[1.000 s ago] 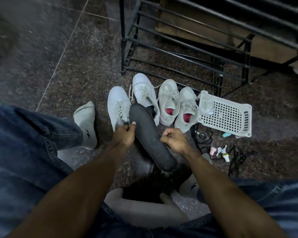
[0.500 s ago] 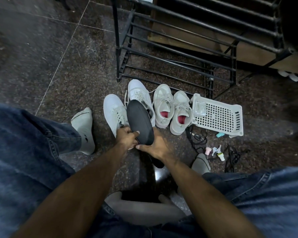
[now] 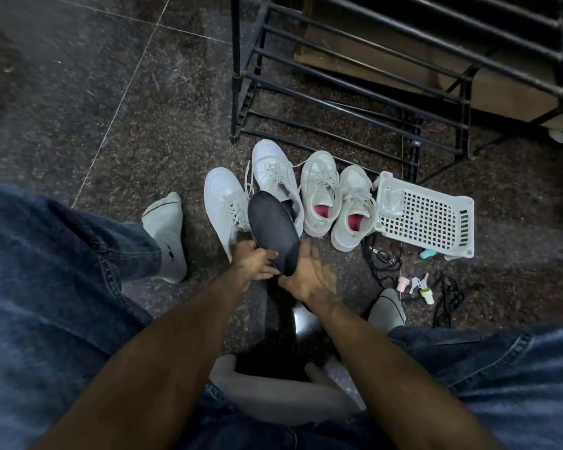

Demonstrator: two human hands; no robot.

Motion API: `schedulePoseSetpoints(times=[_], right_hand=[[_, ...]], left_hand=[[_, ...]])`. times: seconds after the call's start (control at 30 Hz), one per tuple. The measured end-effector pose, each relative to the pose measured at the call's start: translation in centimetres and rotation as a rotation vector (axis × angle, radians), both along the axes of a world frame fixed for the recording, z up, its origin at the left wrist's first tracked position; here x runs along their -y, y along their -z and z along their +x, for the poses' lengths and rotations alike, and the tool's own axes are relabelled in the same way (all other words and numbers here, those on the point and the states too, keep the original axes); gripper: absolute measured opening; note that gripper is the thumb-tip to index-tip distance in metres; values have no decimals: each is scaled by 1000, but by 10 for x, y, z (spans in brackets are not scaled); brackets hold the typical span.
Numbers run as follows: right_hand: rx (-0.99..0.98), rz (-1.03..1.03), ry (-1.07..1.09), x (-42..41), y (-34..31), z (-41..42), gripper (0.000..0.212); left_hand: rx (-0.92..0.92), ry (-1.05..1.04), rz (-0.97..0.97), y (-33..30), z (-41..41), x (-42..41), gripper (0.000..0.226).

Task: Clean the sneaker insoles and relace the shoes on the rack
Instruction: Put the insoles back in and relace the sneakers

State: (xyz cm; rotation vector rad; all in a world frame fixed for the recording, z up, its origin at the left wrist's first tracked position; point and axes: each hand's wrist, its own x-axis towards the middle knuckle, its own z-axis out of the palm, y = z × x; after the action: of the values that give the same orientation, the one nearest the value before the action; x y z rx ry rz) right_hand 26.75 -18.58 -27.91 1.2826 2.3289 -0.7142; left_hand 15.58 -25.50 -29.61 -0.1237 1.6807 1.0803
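Head view, looking down past two denim-clad knees to a dark speckled stone floor [image 3: 78, 102] with pale grout lines running diagonally. Surface glossy in patches; a bright reflection sits just below the hands. A grey stool edge [image 3: 273, 397] shows at bottom centre.

Black flat foam insole [image 3: 273, 232] held up over the shoes, toe end pointing away, slightly tilted. Left hand [image 3: 255, 263]: grip clenched on the insole's near left edge, fingers curled round it. Right hand [image 3: 309, 276]: fingers extended and spread against the insole's near right side, thumb at its lower edge; blurred, so exact contact unclear.

Four white lace-up sneakers stand on the floor in a row just beyond the hands. Leftmost white sneaker [image 3: 223, 206] and second white sneaker [image 3: 273, 170] are partly covered by the insole. The two right-hand sneakers [image 3: 319, 193] [image 3: 355, 209] show red insoles inside. All four laced.

Black metal bar shoe rack [image 3: 355, 79] stands behind the sneakers; its lower tiers carry nothing visible. A brown wooden board edge lies behind it.

White perforated plastic basket [image 3: 436, 219] lies on the floor just right of the sneakers. Near it: tangled black laces or cords [image 3: 447, 297], small pastel bottles and bits [image 3: 416, 287], too small to identify. White socked feet [image 3: 168, 235] flank the work area.
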Motion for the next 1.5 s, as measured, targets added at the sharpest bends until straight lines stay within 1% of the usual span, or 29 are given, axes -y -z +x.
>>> schedulePoseSetpoints(times=[0.17,0.23,0.3,0.4,0.43,0.6,0.73,0.83,0.9,0.97,1.0,1.03,1.1,1.13,1.27,1.33,1.43,1.5], right_hand=[[58,102,-43,11,7,1,111],[80,110,-54,12,9,4,113],[45,76,-18,12,10,8,105],[-35,47,43,8,6,12,83],[-46,44,55,7,3,13,78],[-78,40,80,2,-4,10,78],[-36,12,82,-2,-2,5,81],[-9,-10,75,-6,-1,3,73],[-8,-32,84,-8,-1,0,71],[-9,-44,100,-11,-1,-1,71],[-11,-53,106,-13,-1,-2,70],[-16,-65,116,-14,0,-2,69],[-36,-109,137,-15,4,-2,68],[-61,-150,140,-15,6,-3,67],[-280,-360,160,-9,9,-8,47],[-380,-449,188,-2,7,-16,44],[-466,-561,218,8,11,-31,45],[-464,-614,201,11,16,-42,51]], left_hand=[[4,-9,9,-1,2,0,21],[-3,8,9,-1,3,-1,21],[-9,32,12,0,3,-1,23],[-8,50,28,0,3,0,25],[-9,53,33,0,3,1,25],[-2,41,57,-7,2,3,17],[3,86,27,-7,0,5,17],[-6,110,3,-1,0,8,16],[-55,56,-13,5,-2,7,25],[-154,-112,-34,8,-6,5,34],[-228,-190,-52,10,-10,5,33],[-318,-226,-86,9,-16,5,27],[-496,-201,-227,7,-27,7,16],[-536,-192,-286,7,-33,8,16],[-523,-98,-363,18,-52,10,24],[-523,-21,-369,27,-56,11,24],[-547,88,-414,35,-63,13,25],[-600,164,-444,38,-69,13,18]])
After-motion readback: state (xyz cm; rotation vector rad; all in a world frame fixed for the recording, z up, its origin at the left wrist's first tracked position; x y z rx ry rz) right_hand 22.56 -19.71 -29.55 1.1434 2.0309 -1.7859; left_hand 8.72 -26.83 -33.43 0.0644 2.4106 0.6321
